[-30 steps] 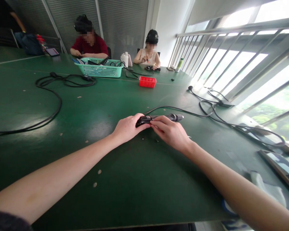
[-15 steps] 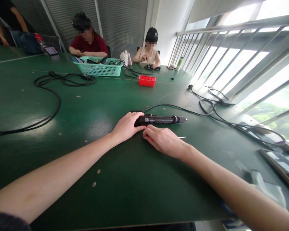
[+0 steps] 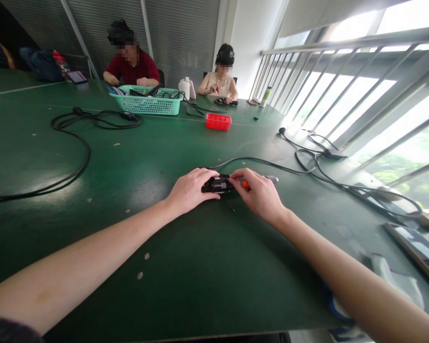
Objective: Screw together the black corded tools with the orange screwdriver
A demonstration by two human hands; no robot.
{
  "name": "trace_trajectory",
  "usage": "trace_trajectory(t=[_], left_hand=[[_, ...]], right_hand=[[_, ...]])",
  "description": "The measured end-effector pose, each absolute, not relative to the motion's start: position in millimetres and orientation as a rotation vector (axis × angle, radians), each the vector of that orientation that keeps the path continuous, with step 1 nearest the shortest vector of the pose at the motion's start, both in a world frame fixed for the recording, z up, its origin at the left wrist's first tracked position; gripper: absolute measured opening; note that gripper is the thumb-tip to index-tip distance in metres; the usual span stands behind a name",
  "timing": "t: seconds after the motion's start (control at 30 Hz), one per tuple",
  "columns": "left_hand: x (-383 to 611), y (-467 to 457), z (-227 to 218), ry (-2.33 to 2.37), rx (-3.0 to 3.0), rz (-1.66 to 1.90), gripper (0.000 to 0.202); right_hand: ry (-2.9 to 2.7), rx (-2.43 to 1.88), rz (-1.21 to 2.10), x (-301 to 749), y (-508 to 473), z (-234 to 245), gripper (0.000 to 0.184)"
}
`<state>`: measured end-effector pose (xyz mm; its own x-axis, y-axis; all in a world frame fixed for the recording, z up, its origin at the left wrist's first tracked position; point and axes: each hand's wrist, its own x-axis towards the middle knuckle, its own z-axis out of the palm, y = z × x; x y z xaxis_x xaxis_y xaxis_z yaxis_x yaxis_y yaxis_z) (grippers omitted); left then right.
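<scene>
A black corded tool (image 3: 218, 183) lies on the green table (image 3: 200, 267) in front of me. My left hand (image 3: 189, 190) is closed over its left end and holds it down. My right hand (image 3: 262, 195) is pinched on a small orange-handled screwdriver (image 3: 245, 184), which it holds against the tool's middle. The tool's metal tip (image 3: 272, 179) sticks out to the right past my right hand. Its black cord (image 3: 271, 164) runs off to the right. A tiny dark part (image 3: 232, 208) lies on the table just in front of my hands.
A red box (image 3: 218, 122) and a teal basket (image 3: 146, 102) stand farther back. Black cables loop at the left (image 3: 82, 143) and right (image 3: 329, 176). Two people sit at the far side. A flat device (image 3: 414, 247) and a white cloth (image 3: 396, 281) lie at the right edge.
My right hand left the tool, dropped to the table to pick up the orange-handled screwdriver, and has now brought it up to the tool. The left hand kept its hold.
</scene>
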<state>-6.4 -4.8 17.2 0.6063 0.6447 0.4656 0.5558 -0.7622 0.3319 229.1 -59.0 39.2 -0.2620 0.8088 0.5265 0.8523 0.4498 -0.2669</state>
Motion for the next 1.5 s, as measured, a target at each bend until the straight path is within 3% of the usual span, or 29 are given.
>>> trace_trajectory(t=[0.8, 1.3, 1.5], left_hand=[[-3.1, -9.4, 18.9, 0.994, 2.698, 0.868, 0.054], [-2.6, -3.6, 12.5, 1.191, 2.569, 0.802, 0.051], [-0.6, -3.5, 12.4, 1.245, 2.613, 0.808, 0.045]], right_hand=[[-2.024, -1.35, -0.079, 215.5, -57.3, 34.7, 0.018], [-2.275, -1.394, -0.115, 225.2, -61.5, 40.0, 0.031], [-2.4, -1.628, 0.131, 227.5, -73.9, 52.4, 0.036]])
